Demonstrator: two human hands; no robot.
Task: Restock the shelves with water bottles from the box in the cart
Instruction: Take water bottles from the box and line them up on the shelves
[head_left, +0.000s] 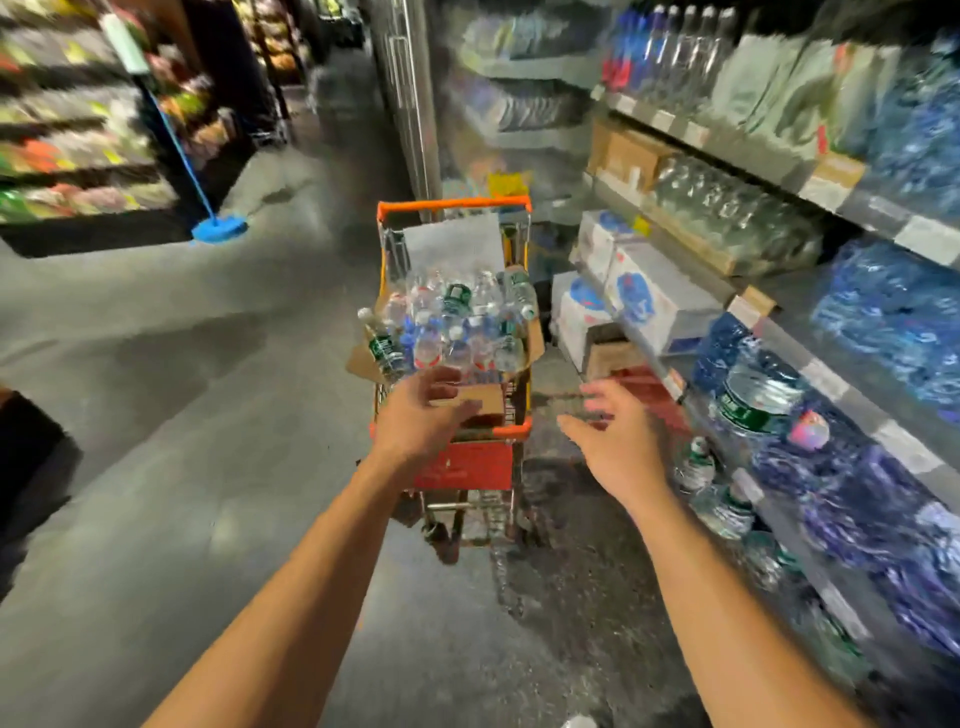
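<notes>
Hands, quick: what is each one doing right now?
Left hand: open, holding nothing, reaching over the box in the cart.
Right hand: open, holding nothing.

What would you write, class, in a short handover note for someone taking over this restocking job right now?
Left hand: open, empty, reaching over the near end of the brown cardboard box.
Right hand: open, empty, in the air between the orange wire cart and the grey metal shelves.
The box sits in the cart, full of clear plastic water bottles.
Done: no bottle in hand yet.
Left: lift bottles out, place them on the shelves.
</notes>
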